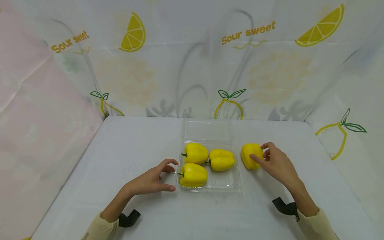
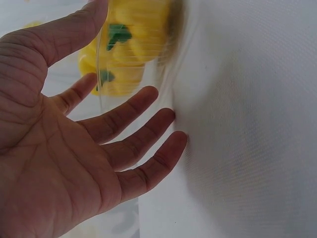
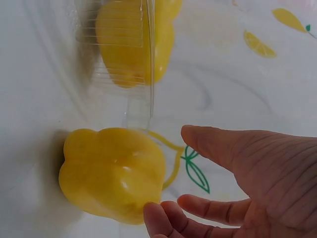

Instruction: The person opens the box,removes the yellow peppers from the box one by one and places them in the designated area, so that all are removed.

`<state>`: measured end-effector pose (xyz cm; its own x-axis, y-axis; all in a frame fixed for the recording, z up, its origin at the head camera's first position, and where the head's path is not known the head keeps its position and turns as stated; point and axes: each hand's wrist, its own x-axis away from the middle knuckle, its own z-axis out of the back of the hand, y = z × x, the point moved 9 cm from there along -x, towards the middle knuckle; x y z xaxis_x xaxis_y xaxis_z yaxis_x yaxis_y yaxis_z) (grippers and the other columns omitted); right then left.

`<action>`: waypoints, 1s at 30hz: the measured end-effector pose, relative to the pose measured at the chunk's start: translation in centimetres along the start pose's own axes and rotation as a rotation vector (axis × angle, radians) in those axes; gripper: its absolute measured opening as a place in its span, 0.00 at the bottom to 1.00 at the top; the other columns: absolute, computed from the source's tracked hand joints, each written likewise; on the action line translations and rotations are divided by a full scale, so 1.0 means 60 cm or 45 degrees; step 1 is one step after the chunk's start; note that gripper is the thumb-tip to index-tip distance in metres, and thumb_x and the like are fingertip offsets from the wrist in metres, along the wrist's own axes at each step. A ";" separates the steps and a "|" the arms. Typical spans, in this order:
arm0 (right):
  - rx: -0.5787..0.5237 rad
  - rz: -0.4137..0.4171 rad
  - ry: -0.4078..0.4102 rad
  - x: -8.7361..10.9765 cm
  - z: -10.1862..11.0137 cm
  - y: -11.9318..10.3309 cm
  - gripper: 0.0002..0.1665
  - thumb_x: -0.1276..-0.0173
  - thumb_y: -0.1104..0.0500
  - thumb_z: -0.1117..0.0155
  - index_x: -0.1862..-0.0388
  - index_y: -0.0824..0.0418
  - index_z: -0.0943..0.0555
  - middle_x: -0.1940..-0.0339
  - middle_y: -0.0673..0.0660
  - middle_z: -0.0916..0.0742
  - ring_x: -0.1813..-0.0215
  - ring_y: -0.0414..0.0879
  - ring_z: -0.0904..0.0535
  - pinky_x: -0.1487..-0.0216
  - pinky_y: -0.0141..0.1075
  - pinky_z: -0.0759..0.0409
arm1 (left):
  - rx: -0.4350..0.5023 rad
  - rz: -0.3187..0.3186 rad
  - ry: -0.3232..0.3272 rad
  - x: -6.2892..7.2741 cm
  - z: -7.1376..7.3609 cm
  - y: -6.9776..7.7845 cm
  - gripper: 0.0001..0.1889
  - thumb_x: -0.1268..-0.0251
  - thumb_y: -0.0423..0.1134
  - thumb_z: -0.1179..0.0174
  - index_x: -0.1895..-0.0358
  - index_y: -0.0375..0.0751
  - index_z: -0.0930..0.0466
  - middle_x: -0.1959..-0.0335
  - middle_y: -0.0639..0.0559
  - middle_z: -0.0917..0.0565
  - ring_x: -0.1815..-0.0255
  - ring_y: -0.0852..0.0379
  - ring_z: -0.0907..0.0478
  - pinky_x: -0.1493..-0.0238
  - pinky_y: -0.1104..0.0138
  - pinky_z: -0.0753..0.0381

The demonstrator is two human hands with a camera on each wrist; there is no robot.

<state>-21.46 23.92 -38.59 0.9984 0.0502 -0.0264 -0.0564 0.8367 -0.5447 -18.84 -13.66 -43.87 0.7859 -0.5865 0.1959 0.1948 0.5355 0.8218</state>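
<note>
My right hand (image 1: 277, 163) is at the loose yellow pepper (image 1: 247, 152), thumb and fingers spread wide of each other. From above, the thumb overlaps the pepper's front and the fingertips sit at its right side; in the right wrist view the thumb stands apart from it, a fingertip at its edge. Contact: cannot tell. That pepper lies on the white worktop (image 1: 135, 140), just beyond the right edge of the clear container (image 1: 220, 182), well in from the worktop's right edge.

My left hand (image 1: 150, 180) holds nothing. Fingers spread and slightly bent, thumb well away from them, beside the container's left edge; thumb tip near its front-left corner. Whether it touches the plastic, cannot tell.

Container contents: three yellow peppers. Back-left pepper (image 1: 196, 153) in that corner; front-left pepper (image 1: 193, 175) just in front of it; third pepper (image 1: 222, 160) towards the right edge, further back than front. Green stems all point left. Clear lid (image 1: 207, 131) lies folded back, reaching the worktop's back edge.

Beige sleeves (image 1: 318, 226) on both arms, a black bent piece (image 1: 285, 207) at each wrist. Lemon-printed cloth (image 1: 171, 66) rises behind the back edge.
</note>
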 end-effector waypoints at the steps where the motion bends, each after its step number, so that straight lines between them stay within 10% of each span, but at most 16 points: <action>1: -0.004 0.006 -0.002 0.000 0.000 -0.002 0.37 0.34 0.40 0.33 0.45 0.69 0.29 0.62 0.62 0.19 0.65 0.52 0.24 0.68 0.39 0.25 | -0.002 -0.001 0.000 0.000 0.000 0.000 0.39 0.42 0.49 0.28 0.32 0.57 0.42 0.39 0.46 0.25 0.37 0.46 0.30 0.43 0.46 0.29; 30: -0.217 0.477 -0.203 0.003 -0.053 -0.108 0.31 0.35 0.44 0.30 0.41 0.60 0.26 0.59 0.52 0.19 0.59 0.43 0.22 0.57 0.45 0.19 | -0.013 0.012 -0.007 0.000 -0.001 -0.002 0.39 0.42 0.49 0.28 0.32 0.57 0.43 0.39 0.45 0.25 0.37 0.46 0.30 0.42 0.44 0.29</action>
<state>-20.90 16.77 -37.74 0.8951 0.4276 -0.1263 -0.3995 0.6433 -0.6531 -18.84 -13.65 -44.01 0.7842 -0.5850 0.2067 0.1934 0.5470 0.8145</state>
